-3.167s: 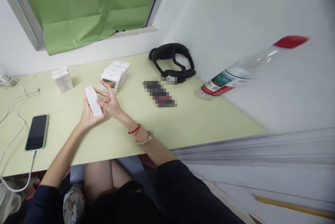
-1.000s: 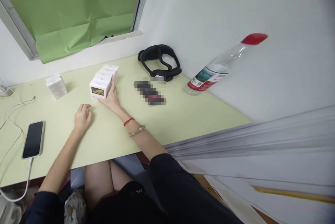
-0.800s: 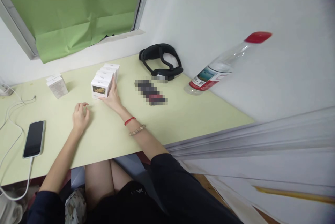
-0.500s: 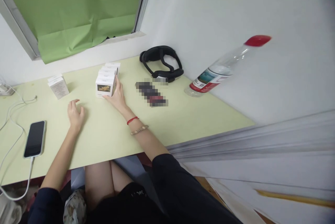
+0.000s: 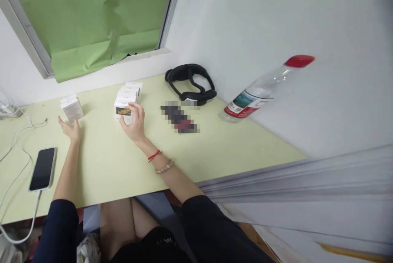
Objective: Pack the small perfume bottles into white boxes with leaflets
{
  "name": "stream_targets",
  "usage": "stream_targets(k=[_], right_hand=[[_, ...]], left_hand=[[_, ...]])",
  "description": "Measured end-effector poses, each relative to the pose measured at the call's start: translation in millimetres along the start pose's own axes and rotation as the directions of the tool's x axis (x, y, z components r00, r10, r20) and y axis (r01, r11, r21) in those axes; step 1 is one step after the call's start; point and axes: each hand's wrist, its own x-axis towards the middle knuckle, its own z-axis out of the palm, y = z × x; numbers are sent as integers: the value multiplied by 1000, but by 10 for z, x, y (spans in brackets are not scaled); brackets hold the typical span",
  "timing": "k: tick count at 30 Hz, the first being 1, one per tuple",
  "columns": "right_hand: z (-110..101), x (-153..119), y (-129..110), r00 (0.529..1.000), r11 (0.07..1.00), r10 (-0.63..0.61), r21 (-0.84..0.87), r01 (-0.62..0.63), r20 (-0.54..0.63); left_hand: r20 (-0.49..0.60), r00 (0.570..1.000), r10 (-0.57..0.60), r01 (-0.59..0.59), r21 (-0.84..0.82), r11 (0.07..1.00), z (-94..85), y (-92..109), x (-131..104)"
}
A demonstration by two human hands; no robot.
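Several small white boxes stand in a row, one behind another, on the pale yellow-green table; the front one has a picture of yellow flowers. My right hand is in front of that box, thumb and fingers apart and curved, with nothing held in it. Further left, two white boxes stand one behind the other. My left hand is just in front of them, its thumb and fingers spread and empty.
A phone on a white cable lies at the left, near a power strip. Right of the boxes are a black headset, a pixelated dark item and a clear bottle with a red cap. A wall bounds the right side.
My left hand has moved left to the two boxes, and its fingers have spread. My right hand has shifted from the side of the row to the front box's face. The view has tilted slightly.
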Motion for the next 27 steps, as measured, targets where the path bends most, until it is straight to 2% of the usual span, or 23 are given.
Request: stream_targets(k=[2,6,11,15,19,23,25,27], right_hand=[[9,8,-1,1000,1000,3,-2,-3,-11],[15,35,22,999,999,10,31,-8,-48],[52,42,42,996,998,-20,57,25,-85],[83,42,47,994,992,-60,107,69,-90],[86,50,47,996,987,-49,152,60,-71],[92,37,33,998,974,-49,220,56,-33],[98,7,8,999,959,-43,280,33,30],[101,-43,-35,987,935,-26,354,-32,159]], left_hand=[[-6,1000,4,-4,-31,1000,15,-44,105],[53,998,34,-31,-50,998,30,-125,212],[-1,999,34,-34,-81,996,33,-176,227],[-39,999,17,-21,-102,995,18,-140,189],[-60,998,32,-39,-117,992,-55,-55,79],[-79,994,79,-90,-141,986,-187,19,-148],[-88,985,151,-165,-179,970,-249,52,-308],[-62,972,228,-236,-217,947,-289,89,-486]])
